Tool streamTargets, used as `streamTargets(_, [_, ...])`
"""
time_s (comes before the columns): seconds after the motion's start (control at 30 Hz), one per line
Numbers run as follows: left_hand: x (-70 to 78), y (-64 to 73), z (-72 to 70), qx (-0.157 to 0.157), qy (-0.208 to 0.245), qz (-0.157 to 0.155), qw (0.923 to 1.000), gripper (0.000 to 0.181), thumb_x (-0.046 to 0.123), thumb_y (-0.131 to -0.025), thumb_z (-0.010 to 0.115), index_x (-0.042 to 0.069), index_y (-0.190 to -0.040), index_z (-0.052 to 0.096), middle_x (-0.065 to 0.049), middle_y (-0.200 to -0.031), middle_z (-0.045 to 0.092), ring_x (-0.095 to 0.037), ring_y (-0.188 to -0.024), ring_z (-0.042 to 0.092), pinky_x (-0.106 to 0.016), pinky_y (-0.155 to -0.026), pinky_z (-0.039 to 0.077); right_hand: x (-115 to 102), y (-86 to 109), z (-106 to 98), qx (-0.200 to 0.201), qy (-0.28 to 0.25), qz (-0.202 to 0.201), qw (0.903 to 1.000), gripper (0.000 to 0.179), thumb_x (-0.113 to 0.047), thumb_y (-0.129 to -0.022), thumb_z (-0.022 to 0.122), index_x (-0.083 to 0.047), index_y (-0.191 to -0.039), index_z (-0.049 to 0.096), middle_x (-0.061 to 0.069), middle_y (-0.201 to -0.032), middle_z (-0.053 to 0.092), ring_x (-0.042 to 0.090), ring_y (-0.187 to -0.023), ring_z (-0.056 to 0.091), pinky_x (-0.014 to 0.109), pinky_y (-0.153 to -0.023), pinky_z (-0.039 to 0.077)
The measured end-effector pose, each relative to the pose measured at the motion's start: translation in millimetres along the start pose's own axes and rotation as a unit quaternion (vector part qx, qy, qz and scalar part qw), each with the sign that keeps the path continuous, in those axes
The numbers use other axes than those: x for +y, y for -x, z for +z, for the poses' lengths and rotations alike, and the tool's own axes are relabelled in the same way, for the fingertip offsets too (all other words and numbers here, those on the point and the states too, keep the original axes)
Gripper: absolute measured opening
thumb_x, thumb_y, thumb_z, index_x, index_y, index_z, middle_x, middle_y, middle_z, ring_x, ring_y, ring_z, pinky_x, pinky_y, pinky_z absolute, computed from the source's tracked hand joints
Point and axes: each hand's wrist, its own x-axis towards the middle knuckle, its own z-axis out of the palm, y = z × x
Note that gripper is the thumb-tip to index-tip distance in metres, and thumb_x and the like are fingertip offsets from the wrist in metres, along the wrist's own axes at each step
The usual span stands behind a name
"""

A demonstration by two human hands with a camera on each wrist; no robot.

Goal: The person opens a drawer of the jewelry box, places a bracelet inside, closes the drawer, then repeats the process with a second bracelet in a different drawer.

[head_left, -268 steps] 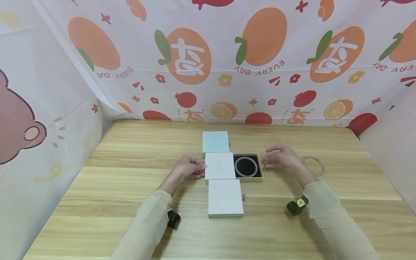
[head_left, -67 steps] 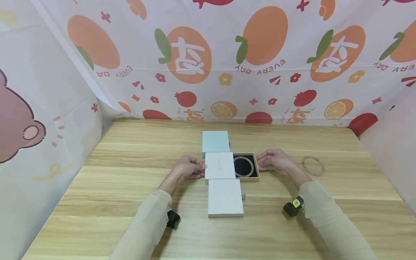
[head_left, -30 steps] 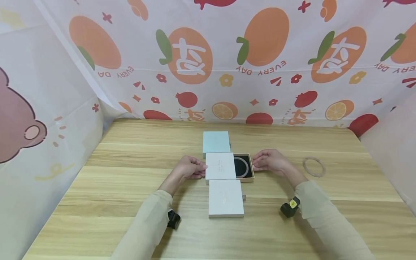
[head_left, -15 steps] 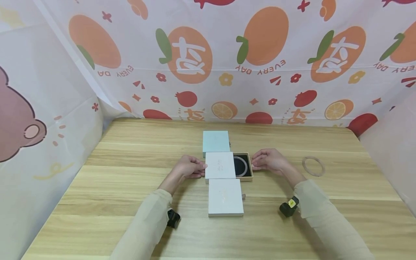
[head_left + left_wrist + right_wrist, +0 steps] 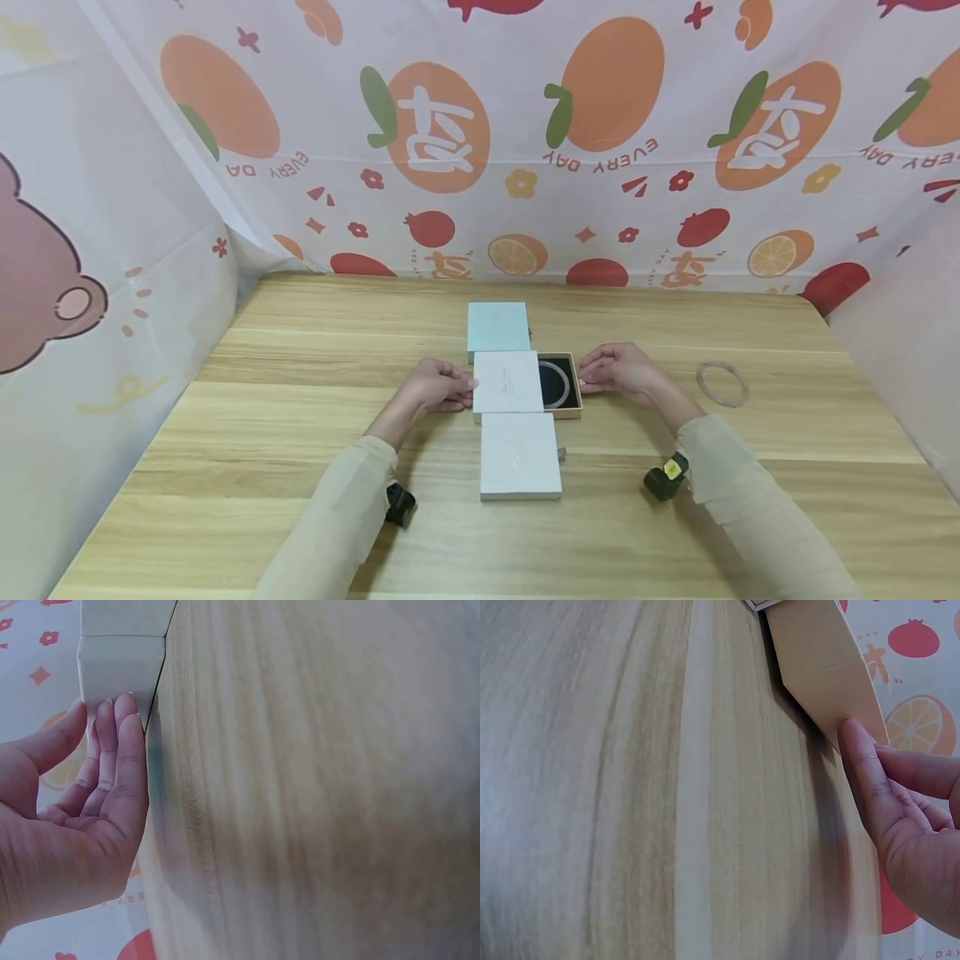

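A white drawer-style gift box (image 5: 507,382) lies in the middle of the table. Its drawer (image 5: 573,412) sticks out partway on the right, showing a greyish bangle (image 5: 566,396) on a black cushion, partly covered by the sleeve. My left hand (image 5: 437,386) presses its fingertips to the box's left end, the thumb at the top edge; in the left wrist view the fingers (image 5: 131,761) reach up to that end face. From the other side, my right hand (image 5: 622,371) sets its fingertips against the drawer's outer end, also visible in the right wrist view with the drawer wall (image 5: 817,664).
Behind the white box stands a light blue box (image 5: 498,325). In front lies another white box (image 5: 521,455) with a small pull tab (image 5: 562,454). A second bangle (image 5: 722,384) rests on the wooden table (image 5: 300,350) to the right. A fruit-print cloth (image 5: 517,125) hangs behind.
The drawer has slid left, deeper into the white sleeve, with the right hand following it. The left hand stays at the sleeve's left end. Other boxes and the loose bangle have not moved.
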Motion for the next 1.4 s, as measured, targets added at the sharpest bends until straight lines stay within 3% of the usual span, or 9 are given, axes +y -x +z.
streamTargets(1.4, [1.5, 2.0, -0.6, -0.004, 0.0, 0.006, 1.0, 0.013, 0.003, -0.086, 0.063, -0.008, -0.092, 0.06, -0.011, -0.075, 0.065, -0.016, -0.065, 0.063, -0.028, -0.062, 0.055, -3.3, -2.9, 7.7, -0.008, -0.008, -0.003, 0.9999, 0.027, 0.021, -0.082, 0.045, 0.021, -0.109, 0.042, 0.014, -0.082, 0.061, 0.022, -0.075, 0.065, 0.038, -0.08, 0.052])
